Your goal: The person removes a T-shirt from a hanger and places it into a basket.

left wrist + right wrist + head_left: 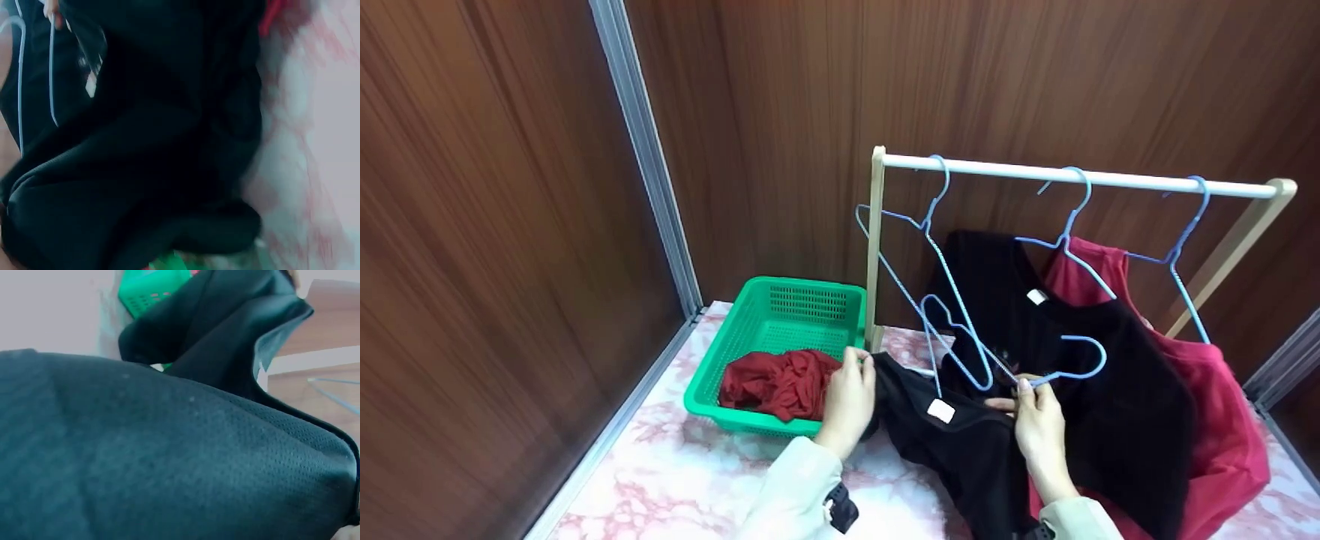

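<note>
A black top [982, 457] with a white neck label [941, 410] is stretched between both hands. My left hand [847, 401] pinches its left shoulder edge beside the basket. The right hand [1041, 435] grips a blue wire hanger [1084, 358] near the base of its hook, with thumb and fingers at the top's other edge. Another blue hook [936, 301] rises above the neckline, a wire running down to it. Dark cloth fills most of the left wrist view, hiding the left hand's grip. In the right wrist view the top [140, 450] covers much of the frame.
A rack with a white rail [997, 169] carries several blue hangers. Another black top [1110, 390] and a pink-red top [1230, 420] hang there; the left hanger [952, 277] is bare. Dark red cloth [780, 382] lies in a green basket [739, 322]. Wood-grain panels stand behind and left.
</note>
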`<state>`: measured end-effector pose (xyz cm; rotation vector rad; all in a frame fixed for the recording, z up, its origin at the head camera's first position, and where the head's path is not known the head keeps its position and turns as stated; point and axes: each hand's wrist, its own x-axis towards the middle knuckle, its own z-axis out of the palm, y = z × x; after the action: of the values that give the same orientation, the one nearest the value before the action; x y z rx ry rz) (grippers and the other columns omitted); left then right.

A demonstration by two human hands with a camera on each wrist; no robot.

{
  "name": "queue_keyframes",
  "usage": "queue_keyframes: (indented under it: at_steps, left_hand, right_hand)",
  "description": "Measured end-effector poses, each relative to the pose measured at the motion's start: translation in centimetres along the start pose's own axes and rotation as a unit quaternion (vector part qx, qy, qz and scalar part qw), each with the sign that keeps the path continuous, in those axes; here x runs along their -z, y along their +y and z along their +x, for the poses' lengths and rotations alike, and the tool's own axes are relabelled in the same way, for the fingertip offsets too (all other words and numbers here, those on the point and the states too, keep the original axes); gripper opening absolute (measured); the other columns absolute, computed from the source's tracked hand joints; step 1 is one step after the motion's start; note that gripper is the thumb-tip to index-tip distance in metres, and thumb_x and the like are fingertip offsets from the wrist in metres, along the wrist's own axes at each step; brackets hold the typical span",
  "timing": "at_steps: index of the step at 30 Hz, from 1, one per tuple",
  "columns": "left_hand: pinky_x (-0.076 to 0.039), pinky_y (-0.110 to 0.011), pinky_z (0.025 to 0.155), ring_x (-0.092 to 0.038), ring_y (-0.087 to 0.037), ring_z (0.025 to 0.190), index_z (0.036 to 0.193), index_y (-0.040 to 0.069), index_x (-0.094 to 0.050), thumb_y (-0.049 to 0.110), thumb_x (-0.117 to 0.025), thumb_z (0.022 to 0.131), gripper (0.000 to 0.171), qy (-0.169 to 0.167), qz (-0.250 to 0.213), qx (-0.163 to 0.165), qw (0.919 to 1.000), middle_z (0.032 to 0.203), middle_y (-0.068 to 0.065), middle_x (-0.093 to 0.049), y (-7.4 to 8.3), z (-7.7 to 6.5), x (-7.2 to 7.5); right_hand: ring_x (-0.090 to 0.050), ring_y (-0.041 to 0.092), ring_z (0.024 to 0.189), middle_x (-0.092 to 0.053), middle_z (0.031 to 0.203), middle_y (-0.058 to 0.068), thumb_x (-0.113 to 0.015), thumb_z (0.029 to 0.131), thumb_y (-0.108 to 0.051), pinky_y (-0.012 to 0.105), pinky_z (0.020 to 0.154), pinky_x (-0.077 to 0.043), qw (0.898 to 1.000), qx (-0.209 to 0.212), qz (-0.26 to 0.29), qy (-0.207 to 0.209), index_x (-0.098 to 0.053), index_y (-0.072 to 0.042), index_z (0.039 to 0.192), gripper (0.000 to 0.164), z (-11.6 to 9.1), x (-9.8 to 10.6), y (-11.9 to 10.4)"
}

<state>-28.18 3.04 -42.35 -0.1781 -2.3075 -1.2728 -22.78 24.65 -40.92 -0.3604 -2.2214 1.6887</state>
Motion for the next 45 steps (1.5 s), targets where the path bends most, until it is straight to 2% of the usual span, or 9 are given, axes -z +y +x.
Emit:
queue_keyframes:
  at_steps: [4, 8, 14, 19, 23, 26, 33, 38, 45]
  left_hand:
    - [-0.046, -0.03, 0.065, -0.061, -0.023, 0.071, 0.094, 0.003, -0.052, 0.007, -0.049, 0.094, 0.005, -0.031, -0.091, 0.012, 0.9953, 0.077, -0.015, -0.064, 1.3, -1.1, -0.7]
    - [-0.047, -0.031, 0.075, -0.06, -0.025, 0.084, 0.095, 0.001, -0.051, 0.009, -0.048, 0.095, 0.009, -0.085, -0.166, 0.044, 0.9814, 0.089, -0.018, -0.061, 2.8, -2.2, -1.0]
    - [-0.049, -0.031, 0.078, -0.065, -0.024, 0.091, 0.104, 0.003, -0.05, 0.017, -0.047, 0.097, 0.015, -0.182, -0.187, 0.034, 0.9648, 0.098, -0.022, -0.069, 4.3, -4.0, -1.3]
    - [-0.045, -0.018, 0.065, -0.058, -0.003, 0.069, 0.104, 0.011, -0.051, 0.022, -0.065, 0.087, 0.025, -0.243, -0.162, 0.011, 0.9562, 0.105, -0.012, -0.07, 4.2, -5.5, -2.3]
    - [-0.042, -0.015, 0.059, -0.052, 0.003, 0.062, 0.106, 0.014, -0.051, 0.019, -0.077, 0.074, 0.041, -0.231, -0.082, -0.046, 0.9685, 0.094, -0.002, -0.064, 4.0, -6.3, -2.8]
    - [-0.043, -0.015, 0.06, -0.056, 0.0, 0.064, 0.108, 0.013, -0.054, 0.012, -0.077, 0.074, 0.041, -0.203, -0.051, -0.076, 0.9749, 0.091, -0.001, -0.065, 3.9, -6.7, -2.9]
    - [-0.051, -0.017, 0.068, -0.068, -0.01, 0.073, 0.107, 0.011, -0.064, 0.008, -0.074, 0.077, 0.032, -0.203, -0.12, -0.039, 0.971, 0.098, -0.011, -0.073, 3.9, -6.7, -2.6]
    - [-0.053, -0.018, 0.074, -0.071, -0.016, 0.086, 0.107, 0.008, -0.066, 0.005, -0.072, 0.078, 0.029, -0.198, -0.148, -0.018, 0.9689, 0.099, -0.014, -0.073, 3.6, -6.4, -2.5]
    - [-0.052, -0.016, 0.075, -0.07, -0.009, 0.087, 0.107, 0.008, -0.067, -0.002, -0.067, 0.079, 0.03, -0.207, -0.142, -0.038, 0.9672, 0.093, -0.01, -0.075, 3.3, -6.8, -2.3]
  right_hand:
    - [-0.064, -0.006, 0.058, -0.067, 0.058, -0.016, -0.029, 0.103, -0.022, 0.008, 0.061, -0.044, 0.999, 0.004, -0.031, 0.034, -0.044, 0.002, 0.121, 0.033, 0.1, -0.5, 0.0]
    - [-0.06, -0.012, 0.054, -0.069, 0.06, -0.013, -0.027, 0.103, -0.021, 0.006, 0.061, -0.043, 0.998, 0.005, -0.025, 0.054, -0.042, 0.003, 0.122, 0.034, 0.2, -1.2, -0.1]
    - [-0.058, -0.018, 0.057, -0.069, 0.06, -0.017, -0.023, 0.101, -0.014, 0.003, 0.064, -0.042, 0.998, -0.009, 0.014, 0.057, -0.037, 0.007, 0.122, 0.032, 0.0, -2.4, -0.5]
    - [-0.062, -0.014, 0.063, -0.075, 0.073, -0.003, -0.02, 0.099, -0.012, 0.005, 0.067, -0.045, 0.999, -0.018, 0.045, 0.025, -0.031, 0.009, 0.123, 0.034, -0.4, -3.5, -0.8]
    - [-0.067, -0.005, 0.068, -0.075, 0.081, 0.008, -0.021, 0.097, -0.01, 0.007, 0.067, -0.047, 0.998, 0.0, 0.069, 0.011, -0.029, 0.013, 0.124, 0.036, -0.4, -4.1, -0.3]
    - [-0.069, -0.001, 0.071, -0.074, 0.089, 0.016, -0.021, 0.098, -0.011, 0.006, 0.068, -0.046, 0.999, 0.006, 0.052, 0.005, -0.029, 0.013, 0.125, 0.037, -0.5, -4.2, -0.3]
    - [-0.059, -0.012, 0.081, -0.074, 0.098, 0.013, -0.032, 0.101, -0.019, 0.007, 0.078, -0.04, 1.0, 0.005, -0.027, -0.013, -0.037, 0.001, 0.124, 0.031, -1.0, -3.8, -1.4]
    - [-0.054, -0.007, 0.101, -0.072, 0.106, 0.011, -0.046, 0.096, -0.012, 0.009, 0.085, -0.032, 0.993, 0.035, -0.104, -0.034, -0.044, 0.001, 0.129, 0.036, -1.1, -3.4, -1.2]
    - [-0.053, -0.015, 0.079, -0.073, 0.1, 0.017, -0.046, 0.095, -0.003, 0.007, 0.077, -0.036, 0.995, 0.074, -0.048, -0.052, -0.049, 0.005, 0.124, 0.03, -0.8, -3.0, -0.6]
